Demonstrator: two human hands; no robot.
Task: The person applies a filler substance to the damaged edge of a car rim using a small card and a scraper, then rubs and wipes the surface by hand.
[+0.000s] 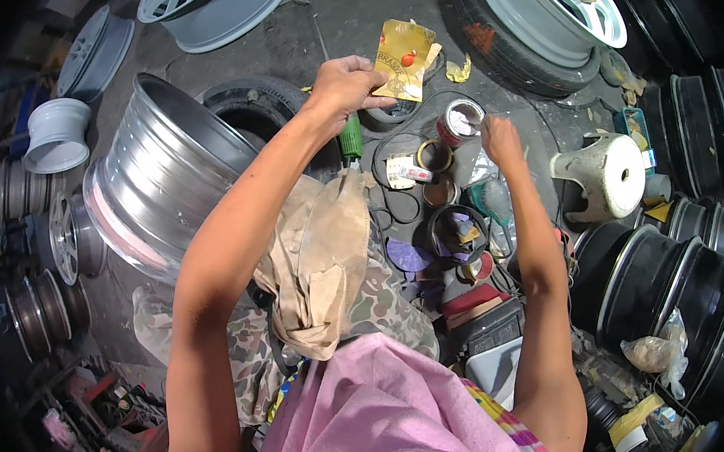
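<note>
Pinched in my left hand (349, 91) is a yellow-gold flat card (399, 46), held up off the floor, with a small red blob and whitish smears on its face. My right hand (502, 142) is closed at the rim of a red tin (447, 132) of whitish paste; whatever its fingers grip is hidden. Below the tin lie a roll of tape (434, 156) and a small white tube (415, 174). A green-bodied tool (350, 140) is beneath my left wrist, next to a beige cloth (318, 248) over my lap.
A large silver wheel rim (158, 167) leans at my left, near a black tyre (253, 98). Another tyre with a pale rim (520, 60) lies far right. A white stool (608, 177) and dark rims (655, 283) stand at the right. Cables (385, 207) cross the floor.
</note>
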